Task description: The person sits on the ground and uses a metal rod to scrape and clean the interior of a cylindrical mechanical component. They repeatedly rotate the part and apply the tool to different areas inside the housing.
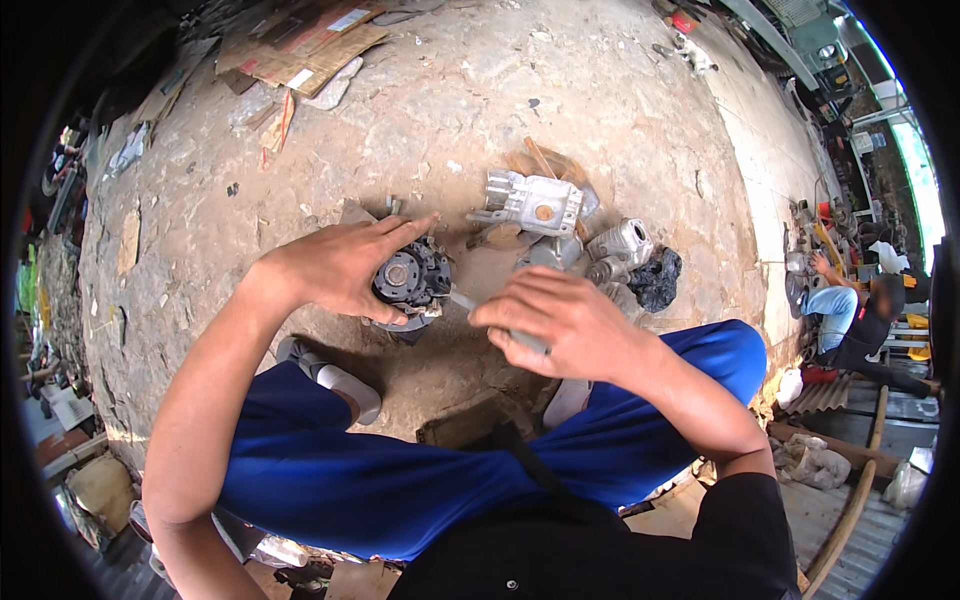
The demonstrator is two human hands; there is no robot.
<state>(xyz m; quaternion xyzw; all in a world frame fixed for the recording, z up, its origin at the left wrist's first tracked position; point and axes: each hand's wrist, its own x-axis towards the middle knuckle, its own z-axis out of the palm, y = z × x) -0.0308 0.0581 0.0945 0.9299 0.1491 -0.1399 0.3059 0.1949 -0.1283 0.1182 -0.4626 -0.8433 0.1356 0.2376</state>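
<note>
A dark, round engine part (pixel 405 275) with a ringed hub is on the ground in front of me. Across it lies my left hand (pixel 335 268), with the thumb at its near side and the fingers along its far side. My right hand (pixel 560 318) is closed round a slim grey hand tool (pixel 528 341). The tool's pale tip points left and reaches the right edge of the engine part. Whether the tip touches the part I cannot tell, and my fingers cover much of the tool.
Right of the engine part lie a silver metal casing (pixel 540 204), a finned engine cylinder (pixel 620 243) and a crumpled black plastic bag (pixel 657 280). Torn cardboard (pixel 300 50) is on the ground at far left. Another person (pixel 860 320) sits at far right beside wooden poles.
</note>
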